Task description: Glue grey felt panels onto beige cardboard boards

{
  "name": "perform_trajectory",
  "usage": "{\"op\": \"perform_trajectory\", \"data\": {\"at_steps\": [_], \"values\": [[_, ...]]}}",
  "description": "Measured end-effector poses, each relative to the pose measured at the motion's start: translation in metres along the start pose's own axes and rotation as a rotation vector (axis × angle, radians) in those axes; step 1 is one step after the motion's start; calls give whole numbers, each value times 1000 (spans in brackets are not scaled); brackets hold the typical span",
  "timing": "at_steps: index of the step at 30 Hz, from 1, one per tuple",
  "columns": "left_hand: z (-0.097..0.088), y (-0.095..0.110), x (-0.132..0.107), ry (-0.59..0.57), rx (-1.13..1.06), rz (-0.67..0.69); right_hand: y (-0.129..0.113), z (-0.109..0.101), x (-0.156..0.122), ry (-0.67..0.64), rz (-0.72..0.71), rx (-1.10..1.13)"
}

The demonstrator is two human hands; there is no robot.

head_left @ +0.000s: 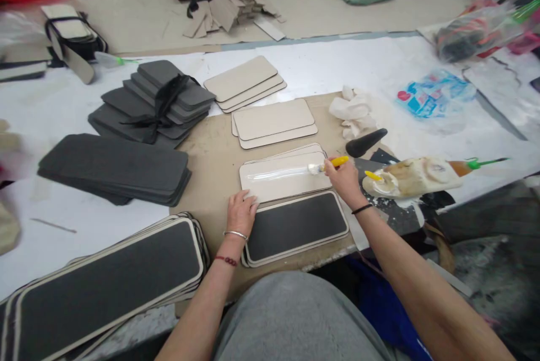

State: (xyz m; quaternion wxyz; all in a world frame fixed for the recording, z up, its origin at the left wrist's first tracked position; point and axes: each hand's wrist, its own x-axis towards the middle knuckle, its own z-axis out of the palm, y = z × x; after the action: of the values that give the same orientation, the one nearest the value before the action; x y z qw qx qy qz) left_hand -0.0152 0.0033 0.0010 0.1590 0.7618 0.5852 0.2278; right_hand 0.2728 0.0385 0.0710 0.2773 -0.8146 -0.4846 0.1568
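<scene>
On board | brush bristles blurred | right hand grips handle

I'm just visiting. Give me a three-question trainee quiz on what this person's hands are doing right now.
1. True or false: the right hand holds a yellow-handled brush.
2. Which does the left hand press on? A) the beige board being brushed B) the white rag C) the glue bottle
3. Fill in: the panel nearest the person has a dark centre and a ____ border.

Key: 1 true; 2 A; 3 beige.
</scene>
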Motion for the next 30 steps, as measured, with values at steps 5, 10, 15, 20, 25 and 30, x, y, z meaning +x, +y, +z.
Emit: {"op": "perform_trajectory", "data": {"at_steps": [5, 10, 15, 20, 25, 30], "values": [[2, 0, 0, 31, -15, 19, -16, -14, -17, 2, -17, 83], [4, -5, 1, 47, -29, 64, -69, 32, -67, -228, 30, 555], [7, -8, -2, 107, -70, 102, -43, 39, -64, -203, -6, 426], [8, -6, -3, 125, -100, 95, 18, -21, -26, 69, 77, 143], [6, -3, -2, 131, -89, 70, -30, 6, -35, -27, -9, 337], [6, -3, -2, 132, -79, 73, -101, 85, -50, -308, 45, 652]]}}
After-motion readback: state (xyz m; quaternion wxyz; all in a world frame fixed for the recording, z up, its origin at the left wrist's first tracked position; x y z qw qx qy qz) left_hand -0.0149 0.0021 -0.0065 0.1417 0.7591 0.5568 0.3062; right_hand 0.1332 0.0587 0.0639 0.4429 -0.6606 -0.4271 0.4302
